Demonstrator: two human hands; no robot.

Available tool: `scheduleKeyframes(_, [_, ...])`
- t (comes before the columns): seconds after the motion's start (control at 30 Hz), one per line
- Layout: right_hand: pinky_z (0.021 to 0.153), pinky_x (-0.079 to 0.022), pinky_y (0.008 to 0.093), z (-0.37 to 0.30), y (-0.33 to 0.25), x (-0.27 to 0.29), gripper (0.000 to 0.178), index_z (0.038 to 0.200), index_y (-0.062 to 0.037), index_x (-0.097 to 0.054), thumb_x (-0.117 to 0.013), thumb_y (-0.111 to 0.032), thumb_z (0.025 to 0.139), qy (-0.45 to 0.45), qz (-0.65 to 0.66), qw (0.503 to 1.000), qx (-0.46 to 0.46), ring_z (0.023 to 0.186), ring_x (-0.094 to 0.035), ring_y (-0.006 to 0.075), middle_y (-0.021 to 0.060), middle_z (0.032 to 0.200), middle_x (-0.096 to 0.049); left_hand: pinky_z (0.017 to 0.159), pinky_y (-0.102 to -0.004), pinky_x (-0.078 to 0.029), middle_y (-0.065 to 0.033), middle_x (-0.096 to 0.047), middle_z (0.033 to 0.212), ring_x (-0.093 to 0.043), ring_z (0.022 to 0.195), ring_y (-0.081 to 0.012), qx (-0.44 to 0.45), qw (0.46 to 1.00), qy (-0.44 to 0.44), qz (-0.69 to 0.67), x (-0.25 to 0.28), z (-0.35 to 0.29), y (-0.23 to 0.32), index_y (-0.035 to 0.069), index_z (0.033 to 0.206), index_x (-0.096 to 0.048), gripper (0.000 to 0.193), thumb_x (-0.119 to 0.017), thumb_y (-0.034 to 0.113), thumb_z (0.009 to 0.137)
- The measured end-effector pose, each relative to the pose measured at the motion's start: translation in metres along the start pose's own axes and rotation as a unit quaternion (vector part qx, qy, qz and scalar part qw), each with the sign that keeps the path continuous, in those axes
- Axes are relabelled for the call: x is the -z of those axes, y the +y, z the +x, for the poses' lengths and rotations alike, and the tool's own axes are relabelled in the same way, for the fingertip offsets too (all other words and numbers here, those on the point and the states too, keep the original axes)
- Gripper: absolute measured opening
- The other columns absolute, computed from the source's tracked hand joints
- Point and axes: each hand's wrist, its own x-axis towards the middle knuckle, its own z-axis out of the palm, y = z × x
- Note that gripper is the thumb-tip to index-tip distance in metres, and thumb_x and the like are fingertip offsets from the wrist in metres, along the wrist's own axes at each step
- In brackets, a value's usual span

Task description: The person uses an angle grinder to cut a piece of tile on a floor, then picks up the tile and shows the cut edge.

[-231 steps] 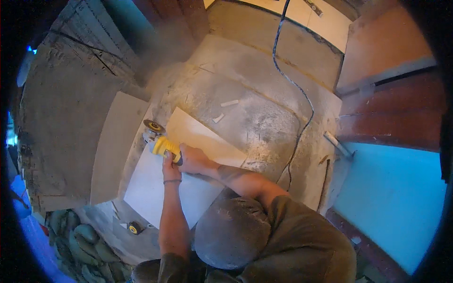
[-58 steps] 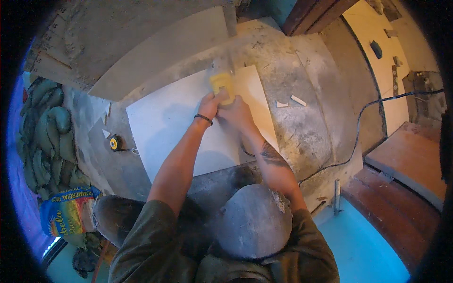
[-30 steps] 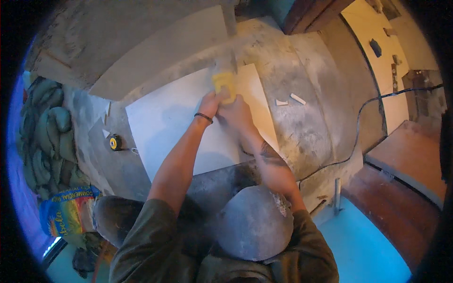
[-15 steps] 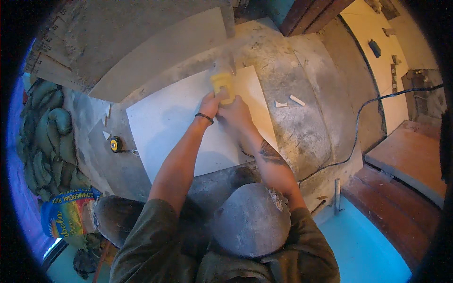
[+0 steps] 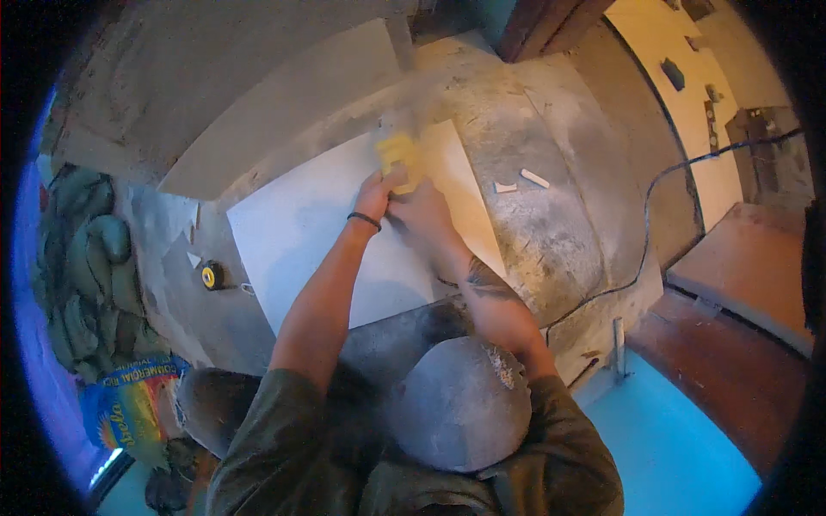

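A yellow handheld power cutter (image 5: 397, 153), blurred by dust, rests at the far part of a large white tile (image 5: 301, 232). My left hand (image 5: 375, 196) closes on its near left side, with the thumb laid over the body. Just to the right, my right hand (image 5: 423, 211) is wrapped round its rear end. Both arms reach straight forward. Dust hides the tool's front end and its blade. A black cord (image 5: 647, 215) comes in from the right and passes behind my right forearm.
Two white offcuts (image 5: 534, 179) lie right of the tile. A yellow-black tape measure (image 5: 212, 275) sits to its left, near small broken pieces. Green sacks (image 5: 95, 258) are heaped at far left. A larger slab (image 5: 292, 103) lies beyond; reddish-brown planks (image 5: 723, 361) are at right.
The cutter and both hands have shifted slightly left and nearer to me over the tile. The whole view has tilted a little. Both hands keep their hold.
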Motion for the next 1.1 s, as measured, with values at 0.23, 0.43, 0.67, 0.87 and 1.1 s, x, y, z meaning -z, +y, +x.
scheduleKeyframes(0.23, [0.079, -0.056, 0.0474, -0.006, -0.004, -0.011, 0.072, 0.112, 0.0045, -0.052, -0.086, -0.042, 0.068, -0.027, 0.044, 0.998, -0.032, 0.095, -0.070, 0.0415, 0.0269, 0.099, -0.070, 0.089, -0.0319, -0.053, -0.0094, -0.069, 0.115, -0.067, 0.104, -0.0185, 0.032, 0.999, 0.000, -0.009, 0.026, 0.001, -0.004, 0.000, 0.124, -0.064, 0.046, -0.069, 0.034, 0.094])
scheduleKeyframes(0.43, [0.081, -0.056, 0.0479, 0.001, 0.005, -0.008, 0.074, 0.112, 0.0040, -0.052, -0.084, -0.045, 0.067, -0.025, -0.002, 0.999, -0.036, 0.095, -0.070, 0.0427, 0.0269, 0.096, -0.070, 0.090, -0.0333, -0.052, -0.0087, -0.069, 0.116, -0.066, 0.104, -0.0189, 0.029, 0.999, -0.015, 0.032, 0.025, 0.013, -0.009, 0.000, 0.125, -0.064, 0.045, -0.067, 0.034, 0.096])
scheduleKeyframes(0.67, [0.081, -0.056, 0.0474, 0.004, 0.012, -0.008, 0.074, 0.111, 0.0039, -0.054, -0.083, -0.048, 0.067, 0.006, -0.006, 1.000, -0.021, 0.095, -0.070, 0.0425, 0.0267, 0.096, -0.070, 0.089, -0.0327, -0.052, -0.0095, -0.069, 0.116, -0.066, 0.103, -0.0186, 0.067, 0.997, -0.017, 0.020, 0.019, 0.017, -0.005, 0.000, 0.126, -0.064, 0.043, -0.066, 0.030, 0.096])
scheduleKeyframes(0.87, [0.081, -0.056, 0.0472, 0.005, -0.002, -0.006, 0.077, 0.110, 0.0045, -0.055, -0.084, -0.050, 0.064, -0.028, -0.003, 0.998, -0.057, 0.094, -0.070, 0.0420, 0.0266, 0.096, -0.071, 0.088, -0.0325, -0.053, -0.0085, -0.069, 0.115, -0.066, 0.103, -0.0195, 0.052, 0.998, -0.023, -0.007, 0.034, 0.026, -0.009, -0.002, 0.124, -0.064, 0.044, -0.068, 0.031, 0.095])
scheduleKeyframes(1.1, [0.082, -0.056, 0.0466, 0.011, -0.002, -0.005, 0.076, 0.109, 0.0053, -0.058, -0.085, -0.049, 0.062, -0.020, 0.001, 0.998, -0.066, 0.094, -0.071, 0.0414, 0.0257, 0.095, -0.071, 0.087, -0.0331, -0.054, -0.0087, -0.068, 0.115, -0.067, 0.101, -0.0197, 0.055, 0.998, -0.015, -0.014, 0.026, 0.027, -0.003, -0.002, 0.124, -0.063, 0.045, -0.066, 0.034, 0.097])
